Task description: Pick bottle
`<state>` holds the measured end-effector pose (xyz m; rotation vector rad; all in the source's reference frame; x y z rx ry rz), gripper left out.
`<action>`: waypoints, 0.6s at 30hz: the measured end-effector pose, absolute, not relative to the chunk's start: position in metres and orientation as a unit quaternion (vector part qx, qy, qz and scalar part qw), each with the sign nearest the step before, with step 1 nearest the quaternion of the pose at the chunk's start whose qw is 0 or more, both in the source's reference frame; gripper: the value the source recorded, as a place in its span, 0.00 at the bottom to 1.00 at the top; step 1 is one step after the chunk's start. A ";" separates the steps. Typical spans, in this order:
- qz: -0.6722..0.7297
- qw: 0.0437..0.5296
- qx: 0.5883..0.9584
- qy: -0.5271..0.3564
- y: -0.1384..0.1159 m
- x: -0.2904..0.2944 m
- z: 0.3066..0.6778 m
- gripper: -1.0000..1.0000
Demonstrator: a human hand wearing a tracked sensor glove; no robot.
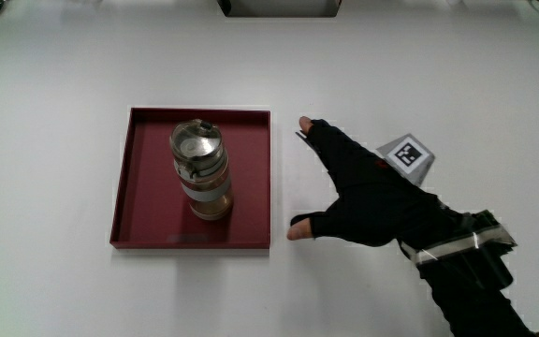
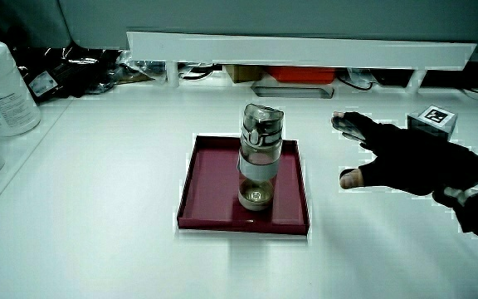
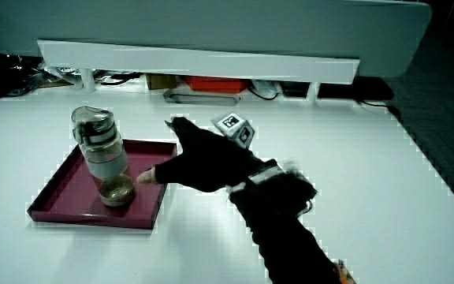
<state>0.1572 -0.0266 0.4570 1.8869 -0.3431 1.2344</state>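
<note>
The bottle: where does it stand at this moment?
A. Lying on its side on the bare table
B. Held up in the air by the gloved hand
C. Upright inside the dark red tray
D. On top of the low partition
C. The bottle stands upright inside the dark red tray, while the hand is beside the tray with spread fingers and holds nothing.

Bottle (image 1: 200, 171) clear glossy plastic; tray (image 1: 138, 178) matt maroon; glove (image 1: 368, 192) black cloth.
</note>
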 end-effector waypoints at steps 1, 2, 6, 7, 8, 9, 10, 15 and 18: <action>0.493 0.420 0.749 -0.137 -0.027 0.153 0.458 0.50; 0.494 0.424 0.746 -0.135 -0.028 0.150 0.461 0.50; 0.500 0.429 0.739 -0.141 -0.031 0.133 0.472 0.50; 0.505 0.434 0.733 -0.138 -0.031 0.129 0.472 0.50; 0.506 0.437 0.731 -0.138 -0.032 0.124 0.476 0.50; 0.507 0.440 0.728 -0.139 -0.033 0.120 0.480 0.50; 0.509 0.443 0.725 -0.139 -0.033 0.116 0.484 0.50; 0.516 0.440 0.718 -0.156 -0.035 0.097 0.502 0.50; 0.525 0.437 0.713 -0.159 -0.036 0.089 0.512 0.50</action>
